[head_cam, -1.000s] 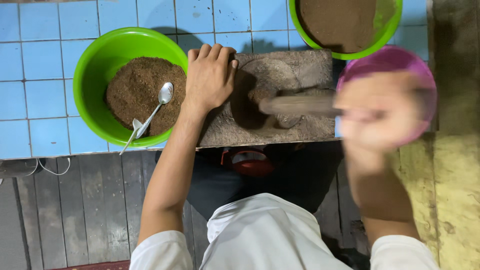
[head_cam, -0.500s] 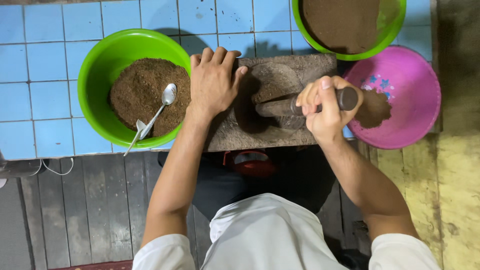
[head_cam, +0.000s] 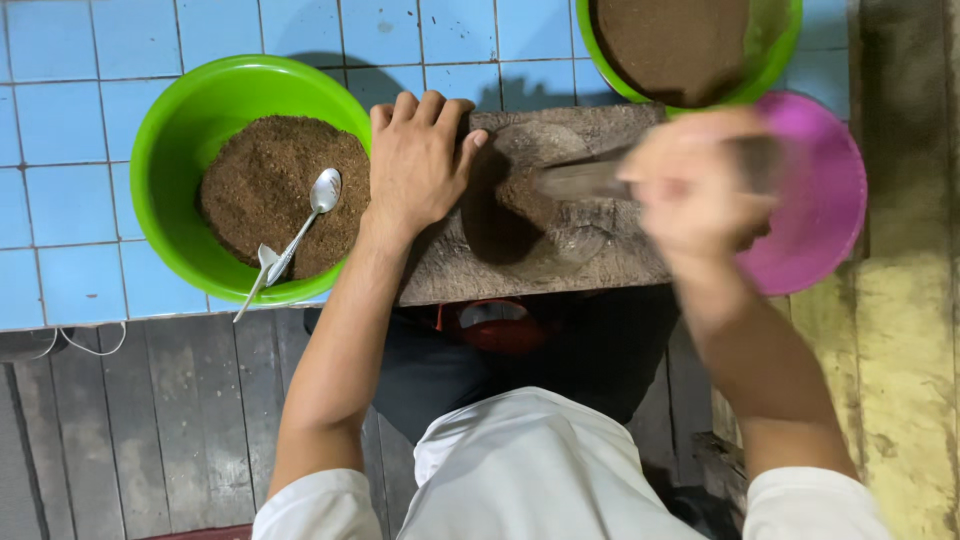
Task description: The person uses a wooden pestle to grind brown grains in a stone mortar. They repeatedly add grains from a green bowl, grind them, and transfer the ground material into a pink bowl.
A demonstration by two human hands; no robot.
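A flat grey grinding stone (head_cam: 610, 262) lies in front of me with a dark brown mass (head_cam: 520, 200) on it. My left hand (head_cam: 415, 165) rests palm down on the stone's left end, fingers together. My right hand (head_cam: 700, 185), blurred by motion, grips a long stone roller (head_cam: 580, 180) lying across the stone. A green bowl (head_cam: 190, 110) of brown ground material sits at the left with a metal spoon (head_cam: 300, 230) lying in it.
A pink bowl (head_cam: 825, 200) stands at the right, partly behind my right hand. A second green bowl (head_cam: 775, 55) with brown material is at the top right. Blue tiles (head_cam: 70, 130) cover the floor at the left, dark planks below, a yellowish surface (head_cam: 900, 330) at the right.
My right hand has moved the roller back and forth across the stone, from far right to the middle and now slightly right again. My left hand has stayed on the stone.
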